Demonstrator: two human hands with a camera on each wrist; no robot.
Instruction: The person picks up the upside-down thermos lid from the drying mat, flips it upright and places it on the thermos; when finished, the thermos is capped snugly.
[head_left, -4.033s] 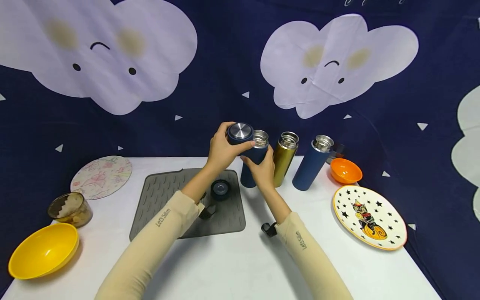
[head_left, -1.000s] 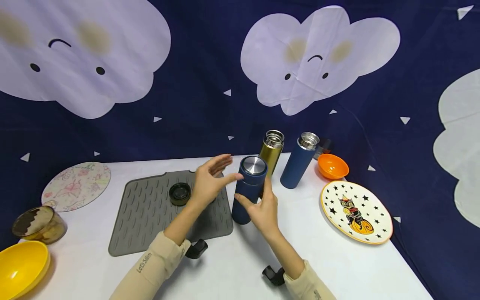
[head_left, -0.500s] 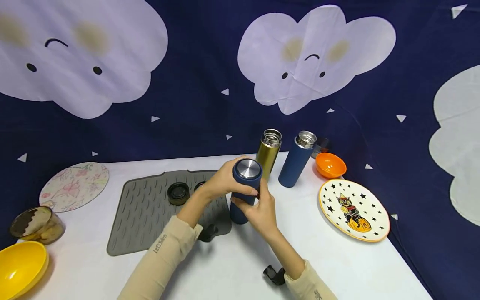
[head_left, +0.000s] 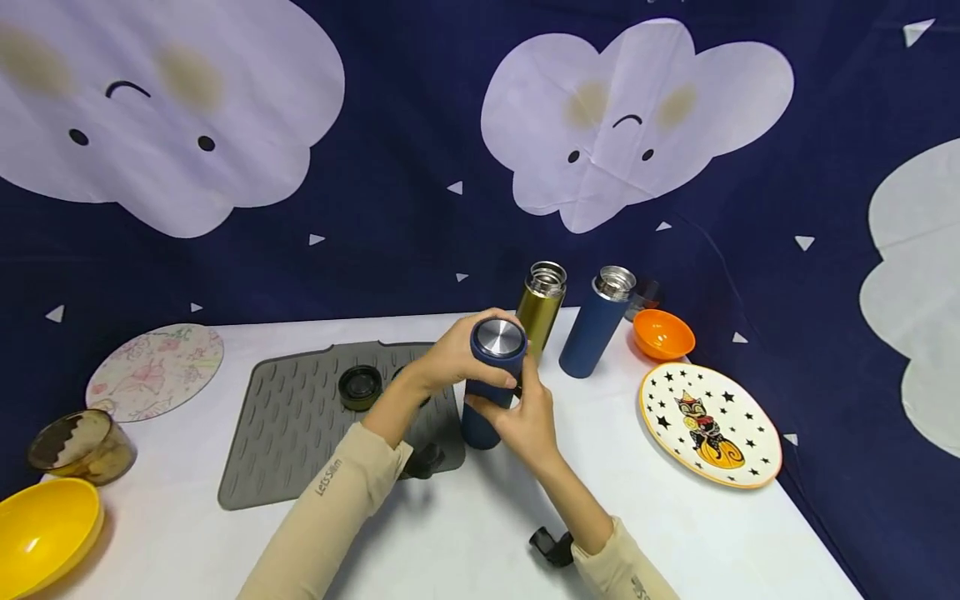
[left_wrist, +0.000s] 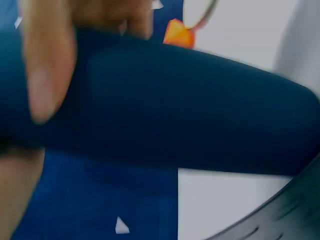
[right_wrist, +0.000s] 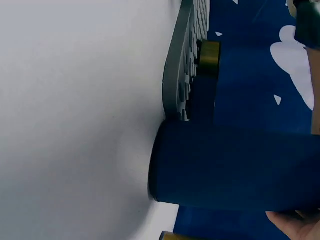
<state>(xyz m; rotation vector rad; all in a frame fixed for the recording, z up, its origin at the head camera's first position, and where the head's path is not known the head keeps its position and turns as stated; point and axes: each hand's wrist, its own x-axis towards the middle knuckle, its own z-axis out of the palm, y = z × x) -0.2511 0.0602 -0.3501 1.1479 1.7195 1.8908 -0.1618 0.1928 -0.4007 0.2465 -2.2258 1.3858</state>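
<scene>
A dark blue flask [head_left: 478,423] stands upright at the right edge of the grey mat [head_left: 300,433]. Its blue lid with a steel top [head_left: 498,338] sits on its mouth. My left hand [head_left: 456,357] grips that lid from the left, fingers curled round its rim. My right hand [head_left: 527,410] holds the flask's body from the right. In the left wrist view the flask [left_wrist: 175,115] fills the blurred frame, with a finger [left_wrist: 47,75] across it. The right wrist view shows the flask's base [right_wrist: 230,167] on the white table.
Behind stand an open gold flask [head_left: 542,312] and an open blue flask [head_left: 596,335]. An orange bowl [head_left: 663,333] and a star-patterned plate [head_left: 708,425] lie to the right. A dark lid [head_left: 360,387] rests on the mat. At the left are a floral disc [head_left: 153,371], a glass bowl [head_left: 81,446] and a yellow bowl [head_left: 45,525].
Four seconds ago the lid was held beside the flask's open mouth. A second ago my left hand was off the lid, fingers spread; it has since closed round the lid.
</scene>
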